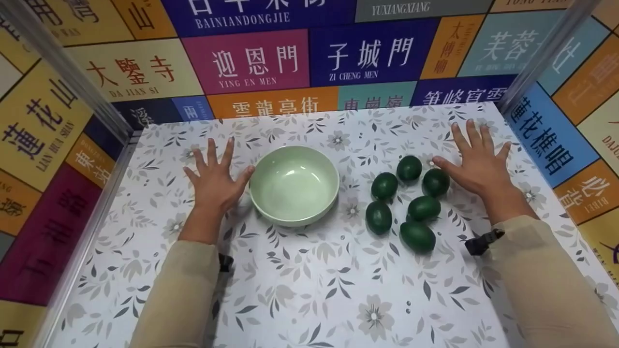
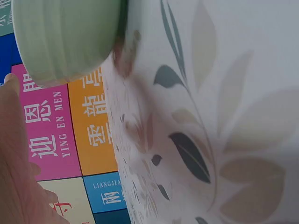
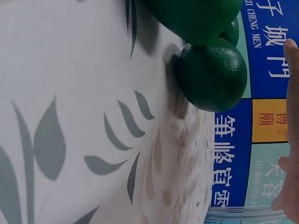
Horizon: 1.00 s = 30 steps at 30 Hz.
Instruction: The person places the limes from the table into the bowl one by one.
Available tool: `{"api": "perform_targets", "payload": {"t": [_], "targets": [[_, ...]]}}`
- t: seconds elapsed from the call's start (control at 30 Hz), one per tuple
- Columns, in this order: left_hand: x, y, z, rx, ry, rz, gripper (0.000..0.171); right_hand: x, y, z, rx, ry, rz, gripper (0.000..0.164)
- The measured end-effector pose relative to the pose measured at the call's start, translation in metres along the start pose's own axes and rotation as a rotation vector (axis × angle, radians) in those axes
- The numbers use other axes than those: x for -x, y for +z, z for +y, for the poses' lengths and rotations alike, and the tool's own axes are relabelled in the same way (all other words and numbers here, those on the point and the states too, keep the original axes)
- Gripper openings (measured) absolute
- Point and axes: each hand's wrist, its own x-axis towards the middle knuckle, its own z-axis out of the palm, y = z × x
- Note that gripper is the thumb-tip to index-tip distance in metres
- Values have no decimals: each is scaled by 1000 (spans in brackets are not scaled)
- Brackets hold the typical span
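A pale green bowl point(image 1: 294, 186) stands upright on the table, its inside bare. Just left of it is my left hand point(image 1: 216, 183), fingers spread, the thumb at the bowl's rim; whether it touches cannot be told. Several dark green, egg-shaped fruits point(image 1: 379, 217) that look like avocados or limes lie in a loose group right of the bowl. My right hand point(image 1: 476, 164) is spread out beside the group's far right fruit point(image 1: 435, 182), holding nothing. In the left wrist view the bowl's side point(image 2: 65, 37) shows close up; the right wrist view shows a fruit point(image 3: 212, 74) near the thumb.
The table point(image 1: 290, 290) has a white cover printed with grey leaves and flowers. Panels with coloured Chinese lettering point(image 1: 246, 60) rise behind and at both sides. Clear posts point(image 1: 546, 53) stand at the back corners. A black wrist strap mount point(image 1: 483, 242) sits on the right sleeve.
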Motion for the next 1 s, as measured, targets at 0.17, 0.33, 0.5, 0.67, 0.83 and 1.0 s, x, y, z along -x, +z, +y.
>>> {"api": "perform_targets", "payload": {"t": [0.17, 0.33, 0.5, 0.67, 0.83, 1.0], "targets": [[3, 0, 6, 34, -18, -10, 91, 1, 2, -1, -19, -9, 16, 98], [6, 2, 12, 105, -22, 17, 91, 3, 6, -2, -77, -5, 21, 97], [8, 6, 18, 154, -28, 62, 88, 8, 11, -4, -173, 15, 44, 97], [11, 13, 24, 213, -38, 56, 87, 13, 17, -7, -240, 27, 58, 96], [13, 20, 31, 256, -33, 59, 85, 17, 23, -12, -272, 29, 56, 93], [14, 25, 37, 340, -40, 72, 83, 24, 27, -12, -316, 31, 48, 91]]}}
